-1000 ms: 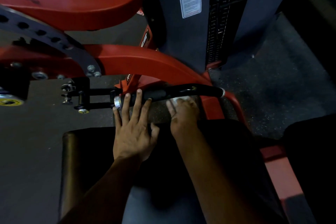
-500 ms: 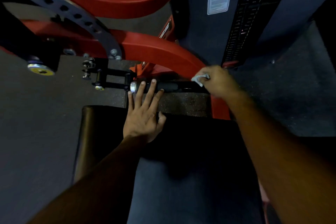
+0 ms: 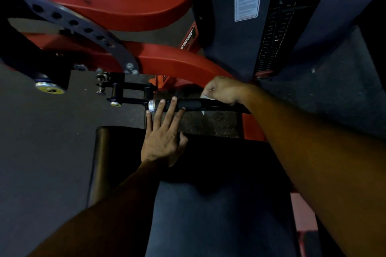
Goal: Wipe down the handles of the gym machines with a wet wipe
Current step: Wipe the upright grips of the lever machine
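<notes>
Head view: right hand [image 3: 224,89] grips wipe [image 3: 203,95] around handle [image 3: 192,104]; left hand [image 3: 161,142] flat.

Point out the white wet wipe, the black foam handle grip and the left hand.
white wet wipe [image 3: 203,95], head view, edge showing beside fist
black foam handle grip [image 3: 191,104], head view, middle of grip
left hand [image 3: 161,142], head view, back of hand

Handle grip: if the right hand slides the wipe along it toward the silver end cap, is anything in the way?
Yes. The left hand lies open with its fingers across the handle beside the end cap, left of the right hand and wipe.
</notes>
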{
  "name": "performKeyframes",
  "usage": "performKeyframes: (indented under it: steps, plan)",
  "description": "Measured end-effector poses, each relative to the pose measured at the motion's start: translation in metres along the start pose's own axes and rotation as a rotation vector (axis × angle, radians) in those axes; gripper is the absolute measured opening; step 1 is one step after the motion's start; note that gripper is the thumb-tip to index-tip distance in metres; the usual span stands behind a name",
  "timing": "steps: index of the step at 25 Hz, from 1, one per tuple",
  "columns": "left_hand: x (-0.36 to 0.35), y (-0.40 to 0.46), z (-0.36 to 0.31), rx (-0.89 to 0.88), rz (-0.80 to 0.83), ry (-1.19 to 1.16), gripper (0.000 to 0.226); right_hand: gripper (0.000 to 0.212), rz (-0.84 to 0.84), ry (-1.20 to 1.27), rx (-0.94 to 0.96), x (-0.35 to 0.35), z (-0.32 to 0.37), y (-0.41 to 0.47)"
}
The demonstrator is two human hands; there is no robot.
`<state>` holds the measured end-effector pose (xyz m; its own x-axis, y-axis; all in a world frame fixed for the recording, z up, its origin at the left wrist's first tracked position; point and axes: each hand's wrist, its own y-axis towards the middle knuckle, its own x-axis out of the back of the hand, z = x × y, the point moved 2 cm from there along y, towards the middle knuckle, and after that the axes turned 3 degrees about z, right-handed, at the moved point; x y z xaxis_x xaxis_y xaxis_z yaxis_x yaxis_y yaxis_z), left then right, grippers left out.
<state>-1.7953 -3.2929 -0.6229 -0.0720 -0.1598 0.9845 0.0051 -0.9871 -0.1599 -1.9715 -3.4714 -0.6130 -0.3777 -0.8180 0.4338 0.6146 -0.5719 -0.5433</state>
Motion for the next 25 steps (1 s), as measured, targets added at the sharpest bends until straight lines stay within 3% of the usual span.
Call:
performKeyframes:
  steps: [6, 10, 15, 19, 22, 25]
  plan:
    - [-0.002, 0.001, 0.001, 0.015, 0.032, 0.027, 0.075, 0.019, 0.094, -0.164, -0.123, 0.01, -0.009, 0.008]
    - [-0.003, 0.003, 0.0, 0.008, 0.043, 0.029, 0.075, 0.016, 0.15, -0.184, -0.062, 0.002, 0.002, 0.018]
    - [-0.004, 0.001, 0.001, 0.01, 0.069, 0.06, 0.078, 0.027, 0.046, 0.047, -0.05, -0.009, 0.002, 0.012]
    - [-0.006, 0.001, 0.007, -0.035, 0.056, 0.087, 0.085, 0.019, 0.174, 0.187, -0.003, -0.017, 0.029, 0.033]
    - [-0.005, 0.002, 0.004, -0.028, 0.031, 0.041, 0.079, 0.02, 0.329, 0.008, -0.02, -0.018, 0.034, 0.06]
    - [-0.002, 0.004, 0.0, -0.035, 0.006, -0.003, 0.073, 0.007, 0.47, -0.212, -0.13, 0.003, 0.009, 0.056]
